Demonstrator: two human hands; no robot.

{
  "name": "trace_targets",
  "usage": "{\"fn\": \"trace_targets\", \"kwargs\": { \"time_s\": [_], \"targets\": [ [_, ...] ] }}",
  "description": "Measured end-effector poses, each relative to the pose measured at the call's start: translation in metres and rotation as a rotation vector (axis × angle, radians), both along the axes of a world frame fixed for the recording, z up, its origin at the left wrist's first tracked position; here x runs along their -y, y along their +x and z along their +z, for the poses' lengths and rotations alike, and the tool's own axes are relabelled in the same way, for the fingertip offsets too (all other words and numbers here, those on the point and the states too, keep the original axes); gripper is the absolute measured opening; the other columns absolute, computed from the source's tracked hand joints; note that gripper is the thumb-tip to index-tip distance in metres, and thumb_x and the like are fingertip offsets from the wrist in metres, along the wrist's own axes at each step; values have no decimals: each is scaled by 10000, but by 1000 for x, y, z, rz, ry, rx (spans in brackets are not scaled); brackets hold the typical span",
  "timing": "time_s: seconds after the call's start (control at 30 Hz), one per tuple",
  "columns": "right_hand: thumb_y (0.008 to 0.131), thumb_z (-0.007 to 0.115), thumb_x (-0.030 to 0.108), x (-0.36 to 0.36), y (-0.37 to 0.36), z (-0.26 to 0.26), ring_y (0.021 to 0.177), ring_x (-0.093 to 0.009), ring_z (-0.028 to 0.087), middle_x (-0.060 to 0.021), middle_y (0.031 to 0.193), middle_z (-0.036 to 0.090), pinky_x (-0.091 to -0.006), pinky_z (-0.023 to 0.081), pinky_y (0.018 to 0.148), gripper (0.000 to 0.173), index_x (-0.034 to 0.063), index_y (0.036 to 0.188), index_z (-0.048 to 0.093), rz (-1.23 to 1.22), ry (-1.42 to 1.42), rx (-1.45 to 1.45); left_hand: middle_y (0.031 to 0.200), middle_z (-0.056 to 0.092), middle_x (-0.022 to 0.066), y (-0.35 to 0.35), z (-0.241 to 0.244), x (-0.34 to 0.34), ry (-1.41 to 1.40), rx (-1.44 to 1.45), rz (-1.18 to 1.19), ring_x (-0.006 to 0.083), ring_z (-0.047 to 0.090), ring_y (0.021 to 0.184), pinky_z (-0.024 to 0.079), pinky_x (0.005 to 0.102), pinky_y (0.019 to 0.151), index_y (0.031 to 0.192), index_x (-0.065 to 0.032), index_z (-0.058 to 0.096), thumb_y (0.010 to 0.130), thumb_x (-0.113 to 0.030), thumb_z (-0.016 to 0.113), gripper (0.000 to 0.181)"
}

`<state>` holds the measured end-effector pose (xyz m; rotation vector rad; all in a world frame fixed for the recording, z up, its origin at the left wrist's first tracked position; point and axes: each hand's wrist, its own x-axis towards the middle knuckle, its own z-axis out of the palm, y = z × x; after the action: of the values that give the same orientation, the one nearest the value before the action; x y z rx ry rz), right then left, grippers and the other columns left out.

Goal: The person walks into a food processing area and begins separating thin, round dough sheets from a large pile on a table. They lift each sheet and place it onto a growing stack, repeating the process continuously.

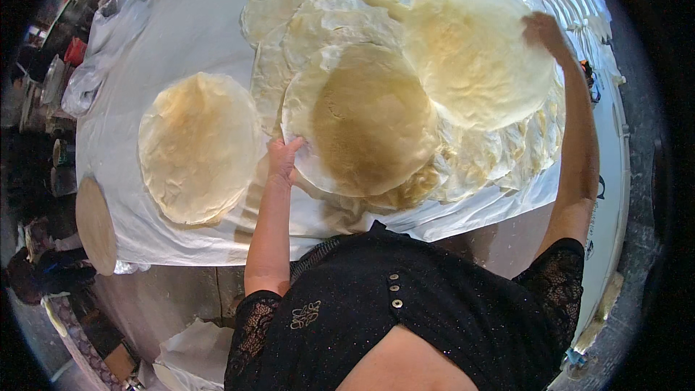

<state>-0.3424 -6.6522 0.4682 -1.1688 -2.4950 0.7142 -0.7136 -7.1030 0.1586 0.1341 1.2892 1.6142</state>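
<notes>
My left hand [283,158] pinches the near left edge of a large, thin round flatbread [374,119], thumb on top. A broad shadow covers much of that sheet. At the far right, my right hand [543,35] has its fingers curled at the rim of another round flatbread [472,54]; both are blurred by motion. This second sheet overlaps the first at its upper right. Beneath and around them, more thin flatbreads [331,21] lie in overlapping layers. A separate pile of round flatbread [200,146] rests to the left of my left hand.
A white cloth [179,27] covers the table. Clear plastic [117,38] is bunched along the left edge, near a round wooden board [95,225] at the table's corner. Folded white sheets [575,0] stand at the far right, above a white panel [602,217] bearing writing.
</notes>
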Motion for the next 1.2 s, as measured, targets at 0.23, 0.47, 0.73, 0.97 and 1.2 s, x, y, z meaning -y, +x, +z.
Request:
{"fn": "trace_targets", "kwargs": {
  "time_s": [0.23,0.47,0.73,0.97,1.2],
  "targets": [
    [905,522,167,95,-92,50,688,-167,642,-64,914,681,-282,516,661,268,105,1156,594,-73,615,205,985,630,83,7,-4,39,-30,42,145,197,621,857,527,351,757,1081,-5,576,828,-26,548,255],
    [866,527,101,160,-119,26,679,-180,654,-1,992,675,-317,509,533,268,156,1122,585,247,1078,479,969,633,85,22,8,46,69,171,144,189,616,845,510,335,763,1054,-3,582,816,-6,536,243],
    [795,559,43,269,-150,-61,696,-246,668,-112,820,675,-361,522,627,183,72,944,661,494,515,300,1127,594,101,60,27,65,133,158,144,215,581,1029,478,341,878,1194,-18,502,814,2,535,382],
    [880,528,77,197,-181,48,799,-215,673,-67,980,677,-345,542,649,234,135,1093,605,379,965,236,1185,557,103,72,17,80,205,214,90,210,544,1090,448,335,917,1242,-36,449,836,-28,522,412],
    [811,560,40,296,-159,-29,692,-212,656,-59,886,681,-342,521,599,184,103,971,624,531,752,88,1229,523,111,77,27,70,205,274,27,223,536,1103,452,360,921,1289,-36,377,843,-40,486,459]
  ]
}}
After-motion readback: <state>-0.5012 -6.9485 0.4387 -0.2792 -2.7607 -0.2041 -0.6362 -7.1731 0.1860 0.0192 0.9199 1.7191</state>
